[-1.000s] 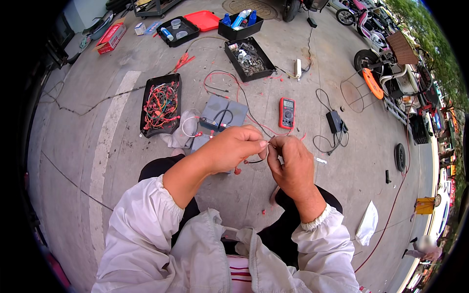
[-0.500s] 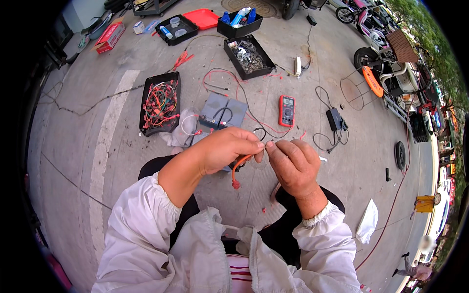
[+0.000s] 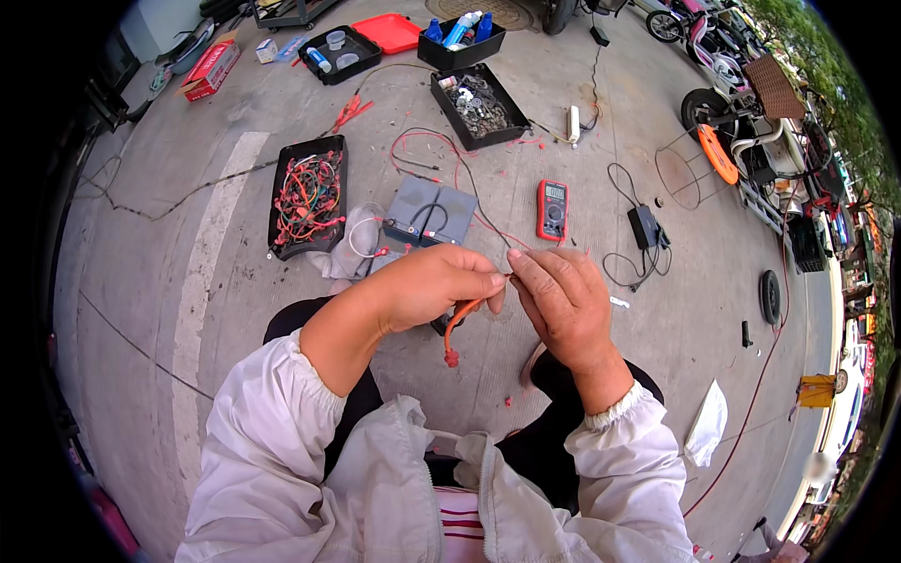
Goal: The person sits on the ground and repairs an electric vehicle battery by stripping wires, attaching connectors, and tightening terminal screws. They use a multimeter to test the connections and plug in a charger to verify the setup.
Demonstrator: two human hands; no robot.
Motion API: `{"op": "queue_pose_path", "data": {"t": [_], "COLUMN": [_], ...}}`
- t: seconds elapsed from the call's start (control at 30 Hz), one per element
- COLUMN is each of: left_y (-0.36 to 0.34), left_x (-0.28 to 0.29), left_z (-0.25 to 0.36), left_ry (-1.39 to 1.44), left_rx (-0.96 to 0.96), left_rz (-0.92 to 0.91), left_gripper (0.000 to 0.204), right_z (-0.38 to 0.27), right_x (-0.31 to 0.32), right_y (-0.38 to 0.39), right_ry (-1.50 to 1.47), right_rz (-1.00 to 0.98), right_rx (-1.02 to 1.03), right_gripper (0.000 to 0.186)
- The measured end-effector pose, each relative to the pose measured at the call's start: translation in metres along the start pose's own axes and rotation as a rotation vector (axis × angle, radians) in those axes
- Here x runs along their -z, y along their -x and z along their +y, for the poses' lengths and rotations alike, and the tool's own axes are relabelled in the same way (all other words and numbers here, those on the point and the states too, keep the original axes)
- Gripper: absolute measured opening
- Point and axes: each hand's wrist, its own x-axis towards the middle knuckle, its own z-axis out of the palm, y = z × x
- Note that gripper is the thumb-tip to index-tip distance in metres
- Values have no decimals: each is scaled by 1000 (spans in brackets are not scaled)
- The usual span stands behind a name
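Pinched between the thumb and fingers of my left hand (image 3: 436,286) is a short orange wire (image 3: 454,330), its red-capped end hanging down. The fingers of my right hand (image 3: 563,300) close on the wire's other tip, and the two hands almost meet. What lies between the right fingertips is mostly hidden; a thin dark tip shows in the gap. Grey batteries (image 3: 430,212) stand on the ground just beyond my hands, partly covered by my left hand. A red multimeter (image 3: 553,210) lies past my right hand.
A black tray of tangled wires (image 3: 308,197) sits left of the batteries beside a grey cloth (image 3: 349,253). Farther off are a black bin of small metal parts (image 3: 479,108) and a bin with bottles (image 3: 460,47). A black charger (image 3: 644,228) lies at right.
My right hand has turned a little and its fingers have shifted upward along the wire's end. My left hand holds the orange wire nearly where it was.
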Motion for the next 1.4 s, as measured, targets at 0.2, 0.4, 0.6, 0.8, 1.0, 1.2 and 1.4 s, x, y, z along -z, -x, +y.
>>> {"op": "queue_pose_path", "data": {"t": [0.2, 0.4, 0.6, 0.8, 1.0, 1.2, 1.4], "left_y": [-1, -1, -1, -6, -5, -2, 1], "left_x": [-7, -6, -5, -3, -2, -1, 0], "left_z": [4, 3, 3, -5, -3, -2, -3], "left_ry": [168, 185, 160, 134, 96, 102, 100], "left_rx": [-11, -23, -18, -40, 3, 39, 47], "left_rz": [-13, 32, 29, 47, 14, 19, 30], "left_gripper": [31, 32, 32, 29, 28, 29, 31], "right_z": [6, 1, -3, -4, -1, -3, -8], "right_x": [2, -3, -1, 1, 2, 0, -5], "right_y": [1, 5, 10, 5, -1, 4, 4], "right_ry": [-8, -150, -219, -179, -76, -106, -133], "right_rz": [-8, 35, 18, 19, 39, -21, -8], "right_rx": [-6, -220, -296, -152, 24, -29, -87], "right_gripper": [49, 42, 33, 28, 31, 34, 39]}}
